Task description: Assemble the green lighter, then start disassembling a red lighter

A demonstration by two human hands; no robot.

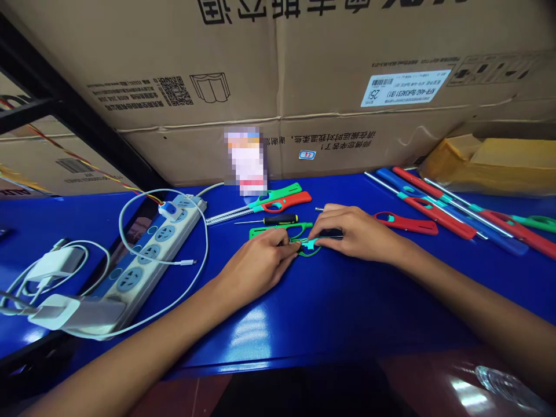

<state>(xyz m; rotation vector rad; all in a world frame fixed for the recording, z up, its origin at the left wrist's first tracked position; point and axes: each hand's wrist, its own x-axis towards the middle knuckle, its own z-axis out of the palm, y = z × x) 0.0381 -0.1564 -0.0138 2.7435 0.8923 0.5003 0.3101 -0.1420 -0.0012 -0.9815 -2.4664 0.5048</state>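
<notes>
My left hand (266, 256) is closed, its thumb and forefinger pinched together at the left end of a green lighter casing (313, 252), mostly hidden under the fingers. My right hand (350, 230) is closed as well, with fingertips on a small teal trigger piece (310, 244) that sits at the casing. A thin metal rod (320, 209) pokes out behind the right hand. Just beyond the left hand lies another green casing part (259, 231) with a trigger guard. Behind it rests a screwdriver (280, 219) with a black and yellow handle.
A green lighter (282, 194) and an orange lighter (293, 201) lie at the back; several red and blue lighters (421, 202) lie right. A power strip (150, 252) with white cables is left. A blurred upright phone-like object (247, 162) leans on a large carton (304, 87).
</notes>
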